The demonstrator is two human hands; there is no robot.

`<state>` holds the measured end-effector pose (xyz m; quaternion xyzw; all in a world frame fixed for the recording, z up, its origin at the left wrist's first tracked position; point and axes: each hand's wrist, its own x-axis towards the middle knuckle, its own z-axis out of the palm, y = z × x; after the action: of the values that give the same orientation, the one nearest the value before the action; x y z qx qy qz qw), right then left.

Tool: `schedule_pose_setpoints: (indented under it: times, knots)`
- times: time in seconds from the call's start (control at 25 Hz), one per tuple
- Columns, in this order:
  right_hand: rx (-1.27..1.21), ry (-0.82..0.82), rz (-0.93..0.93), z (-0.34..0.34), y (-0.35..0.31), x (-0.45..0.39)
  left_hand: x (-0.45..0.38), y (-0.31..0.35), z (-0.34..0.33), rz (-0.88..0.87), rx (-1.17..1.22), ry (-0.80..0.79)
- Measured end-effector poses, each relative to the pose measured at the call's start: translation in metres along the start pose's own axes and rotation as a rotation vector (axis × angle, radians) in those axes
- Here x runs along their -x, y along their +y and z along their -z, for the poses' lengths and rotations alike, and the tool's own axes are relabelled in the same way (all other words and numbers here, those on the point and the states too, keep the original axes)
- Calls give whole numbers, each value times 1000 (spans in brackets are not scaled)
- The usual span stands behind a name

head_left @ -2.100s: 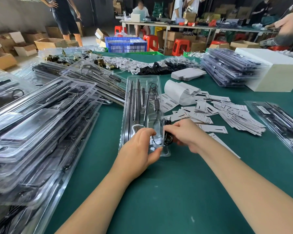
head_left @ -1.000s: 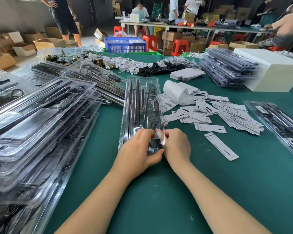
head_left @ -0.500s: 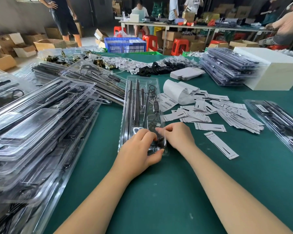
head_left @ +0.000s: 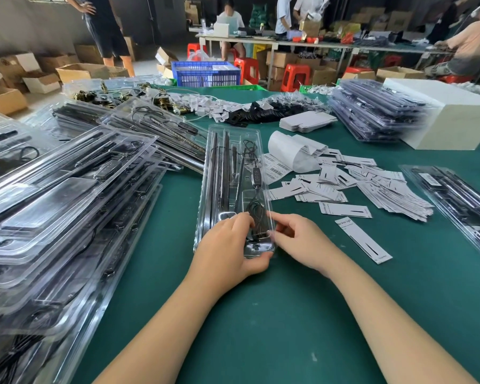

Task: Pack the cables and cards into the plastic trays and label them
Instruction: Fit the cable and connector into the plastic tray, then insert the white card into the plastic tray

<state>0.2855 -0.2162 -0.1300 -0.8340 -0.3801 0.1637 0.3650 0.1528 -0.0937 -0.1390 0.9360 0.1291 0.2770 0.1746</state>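
Since half a second ago my right hand (head_left: pixel 297 239) has drawn slightly back from the coiled black cable (head_left: pixel 257 217), fingers loosely curled, pinching nothing I can confirm. My left hand (head_left: pixel 230 245) grips the plastic tray (head_left: pixel 205 173) at its near end on the tabletop (head_left: pixel 288 314). I judge cable-tucking nearly done; next comes a card (head_left: pixel 363 239), lying right of the tray.

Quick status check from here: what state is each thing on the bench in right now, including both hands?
Tray: lying flat on the green table, top open, rods and cable inside.
Cable: coiled at the tray's near end, being tucked in.
Left hand: gripping the tray's near end.
Right hand: fingertips at the cable coil; grip unclear.
Loose card: flat on the table, not packed.
Label roll: partly unrolled.
Tray stack: piled at left.
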Motion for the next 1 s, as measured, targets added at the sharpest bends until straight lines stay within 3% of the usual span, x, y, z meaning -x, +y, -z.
schedule_pose_setpoints:
  times: [0.08, 0.28, 0.4, 0.48, 0.56, 0.64, 0.72, 0.88, 1.0]
  knots:
    - [-97, -16, -28, 4, 5, 4, 0, 0, 0, 6, 20, 12]
    - [-242, 146, -113, -2, 0, 8, 1, 0, -1, 59, 116, 12]
    - [-218, 56, -131, 1, -2, 14, 0, -2, 0, 89, 159, 8]
    - [-110, 101, -114, 11, 1, 22, -1, -2, 0, 89, 143, -21]
    - [176, 343, -182, 28, 10, 30, -1, -2, 0, 88, 103, -44]
    - [533, 457, -422, 50, 22, 40, -2, -3, -1, 91, 92, -53]
    - [658, 369, -654, 67, 31, 46, -1, -3, -1, 88, 82, -53]
    - [483, 310, -657, 75, 41, 41, 0, -3, 0, 51, 48, -55]
    - [322, 444, -511, 80, 43, 43, -1, -2, 1, 30, 8, -54]
